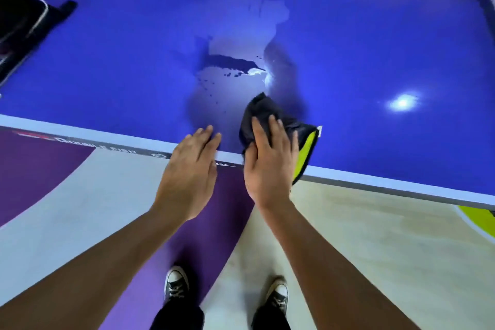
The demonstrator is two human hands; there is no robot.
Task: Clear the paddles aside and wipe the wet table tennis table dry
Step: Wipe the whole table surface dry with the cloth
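Blue counter (375, 48) gleams under standing water. The puddle (233, 88) spreads across its middle, with dark blotches and loose droplets scattered through it. At the near rim of the puddle, the right hand (270, 163) presses a dark cloth (263, 110) with a yellow-green face down onto the surface. Its fingers lie straight over the fabric rather than bunched round it, and one end of the cloth hangs off the counter's edge. Just left of the cloth, short of the puddle, the left hand (190, 174) holds nothing, fingers straight and close together; I cannot tell whether it touches the surface. Far left of the puddle lies a black case (18, 32) with pale edging. No paddle shows anywhere near the water, so the clearing looks done. The wiping looks barely begun, with nearly the whole puddle left to dry.
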